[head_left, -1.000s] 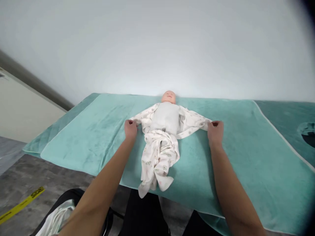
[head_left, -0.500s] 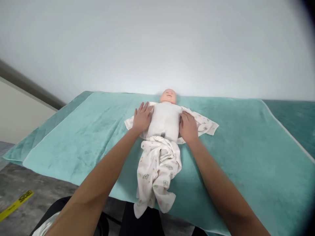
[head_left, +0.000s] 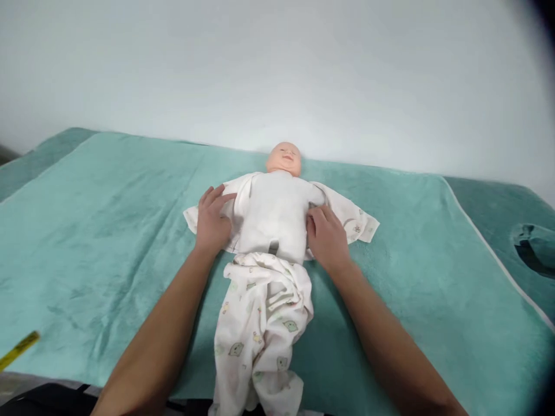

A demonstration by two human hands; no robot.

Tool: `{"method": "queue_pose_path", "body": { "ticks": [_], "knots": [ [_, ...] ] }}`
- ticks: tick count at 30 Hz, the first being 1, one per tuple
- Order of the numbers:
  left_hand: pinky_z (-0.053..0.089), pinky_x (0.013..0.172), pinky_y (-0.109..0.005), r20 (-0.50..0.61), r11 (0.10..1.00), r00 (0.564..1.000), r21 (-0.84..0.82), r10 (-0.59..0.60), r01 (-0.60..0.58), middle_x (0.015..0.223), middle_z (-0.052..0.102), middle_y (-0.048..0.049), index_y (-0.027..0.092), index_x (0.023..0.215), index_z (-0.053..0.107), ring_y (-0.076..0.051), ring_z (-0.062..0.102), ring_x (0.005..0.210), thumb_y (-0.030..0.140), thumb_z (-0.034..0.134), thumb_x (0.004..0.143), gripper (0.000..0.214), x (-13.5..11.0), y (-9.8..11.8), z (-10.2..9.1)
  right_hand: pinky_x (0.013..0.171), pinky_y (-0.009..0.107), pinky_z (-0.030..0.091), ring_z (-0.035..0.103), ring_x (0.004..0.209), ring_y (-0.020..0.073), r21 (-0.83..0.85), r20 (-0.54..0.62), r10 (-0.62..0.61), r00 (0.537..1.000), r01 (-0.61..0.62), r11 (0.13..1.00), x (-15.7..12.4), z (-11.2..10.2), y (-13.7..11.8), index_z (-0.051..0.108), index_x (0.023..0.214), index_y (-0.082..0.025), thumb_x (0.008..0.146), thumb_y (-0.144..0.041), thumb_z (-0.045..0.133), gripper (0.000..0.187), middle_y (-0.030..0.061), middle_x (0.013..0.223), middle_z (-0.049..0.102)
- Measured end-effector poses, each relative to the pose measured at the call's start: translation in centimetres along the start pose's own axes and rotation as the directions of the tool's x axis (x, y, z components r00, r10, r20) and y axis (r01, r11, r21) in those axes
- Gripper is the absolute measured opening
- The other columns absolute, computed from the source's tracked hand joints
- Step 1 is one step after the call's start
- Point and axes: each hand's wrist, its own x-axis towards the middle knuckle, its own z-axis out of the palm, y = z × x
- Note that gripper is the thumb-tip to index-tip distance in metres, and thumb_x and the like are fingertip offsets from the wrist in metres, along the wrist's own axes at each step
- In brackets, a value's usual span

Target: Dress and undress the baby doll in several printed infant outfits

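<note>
A baby doll (head_left: pixel 277 211) with a white cloth body lies on its back, its head at the far side. Its arms are inside the sleeves of a white printed baby shirt (head_left: pixel 347 216), which is spread open beneath it. Printed baby pants (head_left: pixel 260 323) cover its legs and are bunched at the waist. My left hand (head_left: pixel 214 224) rests by the sleeve on the left, fingers apart and touching the shirt. At the doll's other side, my right hand (head_left: pixel 328 236) has its fingers curled closed on the shirt's edge; the fingertips are partly hidden.
A green plush cover (head_left: pixel 411 242) lies under the doll, with a darker green padded surface (head_left: pixel 485 202) at its right. A white wall (head_left: pixel 277 69) rises directly behind the doll's head. A yellow strip (head_left: pixel 19 349) shows at the lower left.
My left hand has moved out to the left, away from the doll's torso, onto the sleeve. My right hand stays at the doll's side. The view has come closer and shifted.
</note>
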Motion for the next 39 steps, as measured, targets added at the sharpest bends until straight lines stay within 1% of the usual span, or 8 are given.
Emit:
{"method": "queue_pose_path", "body": {
  "ticks": [5,11,16,20,25,33,36,39],
  "knots": [
    [0.033,0.123,-0.044,0.120,0.996,0.993,-0.088,0.017,-0.007,0.147,0.055,0.0002,0.025,0.117,0.070,-0.023,0.047,0.139,0.003,0.044,0.063,0.065,0.1,-1.8,-1.6,0.089,0.040,0.040,0.056,0.098,0.0268,-0.021,0.154,-0.120,0.981,0.125,0.992,-3.8,0.3,0.8,0.066,0.098,-0.022,0.096,-0.026,0.049,0.017,0.0102,0.103,0.066],
    [0.022,0.123,-0.058,0.000,0.995,0.998,0.076,0.070,-0.069,0.149,0.051,-0.0055,0.024,0.111,0.072,-0.033,0.027,0.150,0.001,0.051,0.067,0.053,-0.8,-0.8,-1.8,0.092,0.040,0.037,0.057,0.102,0.0251,-0.085,0.161,-0.146,0.976,0.161,0.983,-8.9,-1.3,-0.1,0.069,0.109,-0.024,0.096,-0.029,0.056,0.019,0.0075,0.108,0.069],
    [0.047,0.101,-0.042,0.118,0.943,0.977,-0.304,0.177,-0.134,0.110,0.070,-0.0086,0.021,0.094,0.072,-0.026,0.061,0.112,0.008,0.047,0.073,0.036,-1.5,2.6,-1.4,0.084,0.039,0.042,0.059,0.094,0.0251,-0.100,0.233,-0.152,0.961,0.179,0.979,-11.1,-2.1,-0.6,0.071,0.100,-0.025,0.098,-0.025,0.049,0.022,0.0089,0.101,0.069],
    [0.050,0.080,-0.033,0.251,0.838,0.948,-0.545,0.196,-0.029,0.087,0.070,-0.0052,0.019,0.081,0.071,-0.020,0.062,0.082,0.015,0.049,0.074,0.023,-1.6,4.0,-2.6,0.086,0.039,0.047,0.059,0.094,0.0244,0.122,0.212,-0.079,0.974,0.054,0.991,-12.1,-3.5,-1.4,0.069,0.095,-0.024,0.097,-0.028,0.051,0.019,0.0084,0.100,0.068],
    [0.053,0.079,-0.031,0.508,0.766,0.765,-0.643,0.396,0.031,0.124,0.063,-0.0080,0.023,0.092,0.076,-0.023,0.063,0.102,0.034,0.068,0.077,0.020,-1.7,4.5,-5.2,0.077,0.035,0.050,0.060,0.082,0.0210,0.437,0.183,0.174,0.968,-0.239,0.867,-9.6,-4.4,-4.0,0.066,0.095,-0.024,0.094,-0.044,0.054,0.023,0.0042,0.088,0.066],
    [0.040,0.112,-0.042,0.667,0.806,0.463,-0.548,0.584,-0.226,0.148,0.049,-0.0002,0.028,0.088,0.077,-0.031,0.032,0.143,0.041,0.078,0.075,0.018,-1.9,5.4,-6.7,0.067,0.030,0.041,0.052,0.075,0.0155,0.659,0.266,-0.105,0.958,-0.101,0.746,-8.1,-3.2,-5.3,0.066,0.082,-0.022,0.080,-0.041,0.077,0.022,0.0013,0.083,0.060],
    [0.041,0.109,-0.039,0.610,0.766,0.504,-0.615,0.612,-0.185,0.139,0.059,-0.0030,0.024,0.085,0.072,-0.028,0.040,0.139,0.036,0.071,0.082,0.013,-2.0,5.5,-6.8,0.072,0.031,0.042,0.055,0.080,0.0164,0.730,0.280,-0.097,0.955,-0.147,0.667,-8.5,-4.0,-6.1,0.060,0.078,-0.022,0.082,-0.041,0.075,0.024,0.0019,0.088,0.061],
    [0.046,0.099,-0.035,0.536,0.751,0.642,-0.653,0.548,-0.097,0.119,0.070,-0.0042,0.022,0.091,0.066,-0.023,0.057,0.122,0.036,0.063,0.088,0.014,-2.2,5.3,-6.3,0.073,0.032,0.043,0.057,0.081,0.0178,0.760,0.331,0.007,0.943,-0.271,0.590,-7.6,-4.5,-7.2,0.058,0.077,-0.022,0.089,-0.051,0.063,0.032,0.0031,0.087,0.065]
  ]
}}
